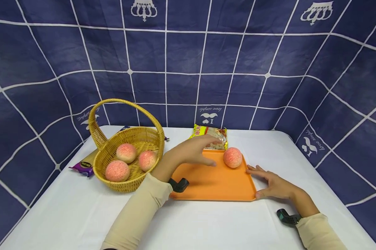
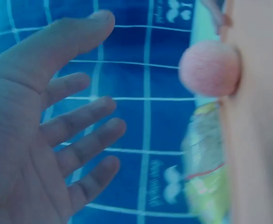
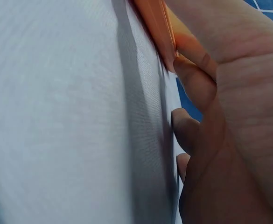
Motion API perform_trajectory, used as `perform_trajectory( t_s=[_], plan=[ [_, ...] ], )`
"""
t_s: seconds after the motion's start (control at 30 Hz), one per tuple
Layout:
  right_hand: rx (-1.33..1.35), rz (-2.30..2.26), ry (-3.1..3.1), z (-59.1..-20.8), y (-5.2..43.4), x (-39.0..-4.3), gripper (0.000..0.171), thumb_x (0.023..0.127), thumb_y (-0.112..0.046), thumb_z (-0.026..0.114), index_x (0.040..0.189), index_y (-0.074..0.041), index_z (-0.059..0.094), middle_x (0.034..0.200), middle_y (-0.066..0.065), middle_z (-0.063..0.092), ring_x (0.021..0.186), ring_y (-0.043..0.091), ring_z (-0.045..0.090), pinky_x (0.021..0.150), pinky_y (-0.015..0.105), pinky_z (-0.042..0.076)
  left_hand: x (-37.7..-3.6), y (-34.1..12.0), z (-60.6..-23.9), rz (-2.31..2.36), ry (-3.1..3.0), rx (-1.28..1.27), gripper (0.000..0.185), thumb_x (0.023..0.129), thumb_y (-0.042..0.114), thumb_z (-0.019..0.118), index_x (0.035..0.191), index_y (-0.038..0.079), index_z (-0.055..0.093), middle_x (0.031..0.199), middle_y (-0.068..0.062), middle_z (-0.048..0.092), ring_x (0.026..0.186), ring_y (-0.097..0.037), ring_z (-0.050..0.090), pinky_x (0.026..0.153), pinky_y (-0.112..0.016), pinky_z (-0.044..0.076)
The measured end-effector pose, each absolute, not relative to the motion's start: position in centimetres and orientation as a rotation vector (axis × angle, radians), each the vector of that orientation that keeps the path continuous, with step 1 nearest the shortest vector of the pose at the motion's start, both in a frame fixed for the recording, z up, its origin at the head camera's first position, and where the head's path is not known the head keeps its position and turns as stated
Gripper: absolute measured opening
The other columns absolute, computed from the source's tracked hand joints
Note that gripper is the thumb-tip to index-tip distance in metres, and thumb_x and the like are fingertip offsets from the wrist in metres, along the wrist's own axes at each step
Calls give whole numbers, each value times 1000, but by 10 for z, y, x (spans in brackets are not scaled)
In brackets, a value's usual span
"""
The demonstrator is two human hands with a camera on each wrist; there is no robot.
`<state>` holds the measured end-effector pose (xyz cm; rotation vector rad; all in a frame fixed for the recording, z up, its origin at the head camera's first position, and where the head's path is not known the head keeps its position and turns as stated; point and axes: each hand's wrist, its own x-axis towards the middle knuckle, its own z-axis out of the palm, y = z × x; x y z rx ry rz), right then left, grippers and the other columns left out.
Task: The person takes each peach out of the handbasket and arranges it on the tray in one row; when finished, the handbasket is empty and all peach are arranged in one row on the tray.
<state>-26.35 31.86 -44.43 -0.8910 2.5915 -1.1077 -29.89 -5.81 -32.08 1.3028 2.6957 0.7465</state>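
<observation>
Left hand (image 1: 196, 151) hovers splayed, empty, above the orange tray (image 1: 212, 184), near 1 peach (image 1: 233, 157) at tray's far edge. Right hand (image 1: 273, 184) flat vs tray's right rim. Risk: a nudge rolls peach off.

The orange tray (image 1: 212, 187) looks like smooth, matt plastic, and the peach (image 1: 233, 157) resting on it has a soft, velvety, unshiny skin, as do the three peaches (image 1: 126, 152) in the basket (image 1: 138, 182) left of the tray, which is woven wicker with a ribbed, rough weave. Behind the tray lies a glossy, crinkled foil snack packet (image 1: 210, 133), and left of the basket a shiny purple wrapper (image 1: 83, 166). The white tablecloth (image 1: 206, 225) under the tray is matt, finely woven cloth, and the blue backdrop (image 1: 188, 69) behind is soft, slightly creased fabric.
</observation>
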Motion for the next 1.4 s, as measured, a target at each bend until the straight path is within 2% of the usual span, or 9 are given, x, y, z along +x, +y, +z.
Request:
perform_trajectory(
  t_s=[0.13,0.37,0.57,0.7,0.8,1.0,1.2,1.4],
  plan=[
    [-878,-1111,2601,-445,324,-262,87,71,-16,91,149,-13,51,158,15,36,145,57,8,100,82,5,-277,-86,-298,721,2687,1256,74,84,38,84,147,17,51,145,3,53,126,-18,53,104,-37,43],
    [-829,-1079,2630,-441,333,-259,89,72,-18,91,151,-15,49,160,14,34,145,57,7,99,83,5,-258,-160,-276,675,2686,1003,67,79,24,88,138,14,58,122,-3,65,112,-23,60,94,-43,50],
    [-816,-1090,2614,-442,335,-259,90,72,-18,91,151,-16,48,160,13,33,145,57,4,98,84,4,-266,-225,-291,705,2769,761,79,76,20,89,145,13,52,129,-14,61,116,-34,57,95,-51,48],
    [-846,-1126,2599,-443,334,-259,88,71,-16,92,149,-14,51,159,16,34,145,58,4,98,84,3,-275,-250,-309,701,2794,676,82,76,22,90,146,11,50,133,-18,58,121,-40,54,100,-58,43],
    [-842,-1146,2600,-443,332,-259,87,70,-16,92,148,-14,52,159,16,35,145,57,4,99,83,3,-282,-257,-321,705,2791,669,82,74,21,91,145,8,52,132,-20,58,121,-40,54,102,-59,41],
    [-825,-1147,2605,-446,330,-260,87,70,-16,92,148,-15,53,158,15,36,146,56,5,101,81,2,-299,-256,-336,663,2733,701,78,73,23,92,139,4,55,125,-18,61,97,-30,59,86,-43,48],
    [-821,-1135,2595,-449,329,-264,87,71,-19,91,149,-15,52,159,15,34,147,53,4,106,78,-3,-303,-250,-338,605,2697,679,76,72,29,92,136,7,57,129,-16,59,104,-30,58,88,-43,48],
    [-819,-1129,2587,-452,327,-266,88,71,-19,92,149,-16,52,159,14,34,147,54,4,106,77,-3,-305,-247,-342,604,2682,642,67,71,28,93,127,10,60,122,-13,61,101,-25,59,88,-41,49]
  ],
)
